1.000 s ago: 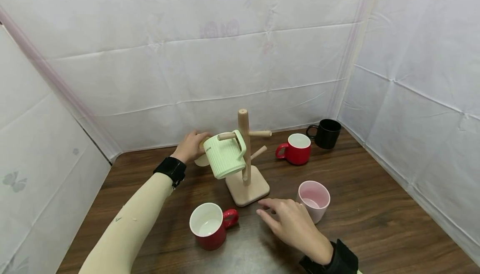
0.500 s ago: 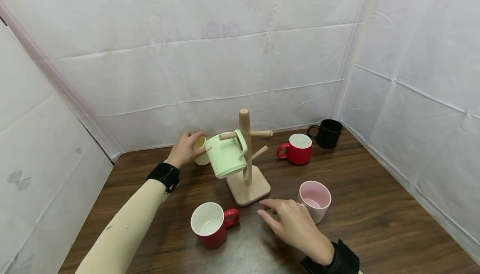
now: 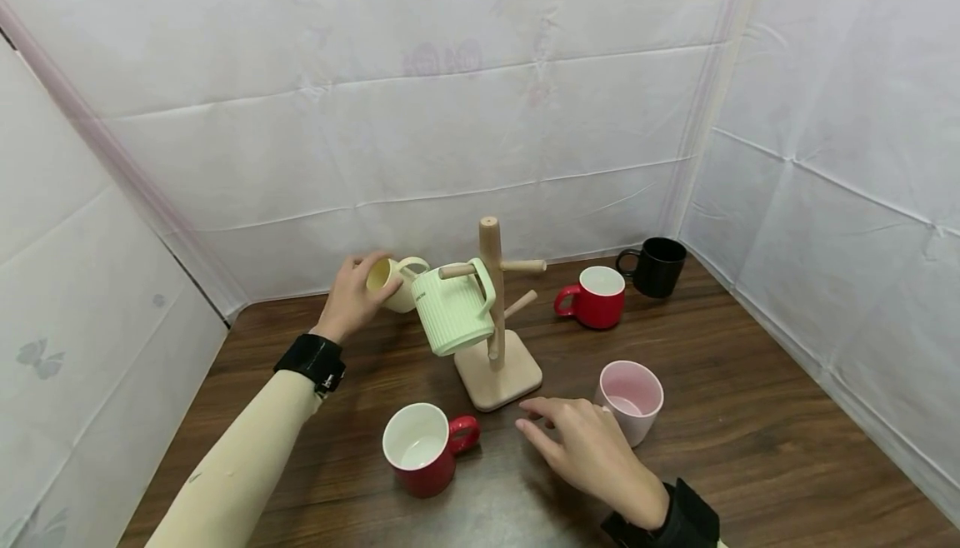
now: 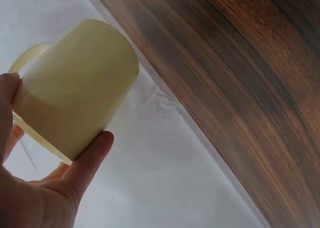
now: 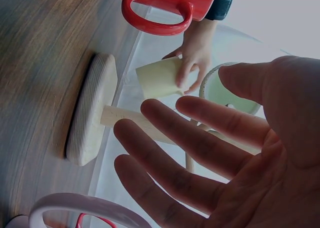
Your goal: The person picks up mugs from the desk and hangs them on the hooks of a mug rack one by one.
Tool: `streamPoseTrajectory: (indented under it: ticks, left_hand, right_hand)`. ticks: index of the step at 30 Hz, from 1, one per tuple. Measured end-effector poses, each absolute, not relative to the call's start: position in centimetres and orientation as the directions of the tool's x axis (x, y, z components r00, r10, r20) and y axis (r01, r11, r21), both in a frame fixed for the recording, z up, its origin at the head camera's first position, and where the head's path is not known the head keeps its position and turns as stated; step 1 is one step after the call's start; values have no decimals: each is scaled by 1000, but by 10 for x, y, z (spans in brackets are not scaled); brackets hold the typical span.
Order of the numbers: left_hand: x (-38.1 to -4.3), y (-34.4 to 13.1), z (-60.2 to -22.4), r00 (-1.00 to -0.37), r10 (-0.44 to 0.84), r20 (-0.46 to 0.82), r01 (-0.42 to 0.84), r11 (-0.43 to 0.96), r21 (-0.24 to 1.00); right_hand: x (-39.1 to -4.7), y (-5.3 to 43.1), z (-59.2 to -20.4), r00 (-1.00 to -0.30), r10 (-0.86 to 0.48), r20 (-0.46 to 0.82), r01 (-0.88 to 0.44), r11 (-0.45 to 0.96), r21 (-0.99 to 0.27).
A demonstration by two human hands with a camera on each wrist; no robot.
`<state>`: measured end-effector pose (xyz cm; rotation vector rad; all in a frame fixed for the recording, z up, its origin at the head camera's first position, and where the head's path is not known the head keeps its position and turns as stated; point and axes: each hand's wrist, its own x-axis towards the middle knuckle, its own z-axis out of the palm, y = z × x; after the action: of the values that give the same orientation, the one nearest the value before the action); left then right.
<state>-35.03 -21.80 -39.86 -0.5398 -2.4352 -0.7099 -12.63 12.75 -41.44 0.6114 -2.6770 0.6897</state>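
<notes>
My left hand (image 3: 352, 294) grips a pale yellow mug (image 3: 392, 283) and holds it in the air behind and left of the wooden mug tree (image 3: 491, 315). In the left wrist view my fingers (image 4: 85, 163) wrap the yellow mug (image 4: 75, 108) above the table. A ribbed green mug (image 3: 452, 313) hangs by its handle on the tree's left peg. My right hand (image 3: 581, 448) hovers open and flat over the table, just in front of the tree's base (image 3: 497, 380), between a red mug (image 3: 420, 448) and a pink mug (image 3: 630, 398). The right wrist view shows my spread fingers (image 5: 200, 153), holding nothing.
A second red mug (image 3: 596, 296) and a black mug (image 3: 655, 266) stand at the back right of the dark wooden table (image 3: 750, 448). White sheet walls (image 3: 450, 115) close in the table at the back and on both sides.
My left hand has lifted the yellow mug off the table and tilted it, drawing it up and slightly left. My right hand has stayed where it was.
</notes>
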Motion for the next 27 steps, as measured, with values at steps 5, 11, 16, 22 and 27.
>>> streamPoseTrajectory:
  ticks: [5, 11, 16, 22, 27]
  left_hand:
    - [-347, -224, -396, -759, 135, 637, 491, 762, 422]
    - [-342, -230, -392, -731, 48, 681, 484, 740, 467]
    - [-335, -232, -383, -683, -38, 730, 478, 732, 486]
    - [-320, -230, -366, -697, -158, 700, 427, 692, 582]
    - [-307, -228, -351, -708, -208, 675, 424, 640, 641]
  right_hand:
    - [-126, 128, -414, -865, -326, 382, -469, 795, -385]
    - [-126, 128, -414, -869, -332, 367, -468, 791, -394]
    - [-126, 128, -414, -868, -333, 368, -471, 786, -400]
    - [-126, 129, -415, -863, -329, 384, -475, 787, -394]
    - [-127, 130, -416, -860, -327, 392, -477, 786, -392]
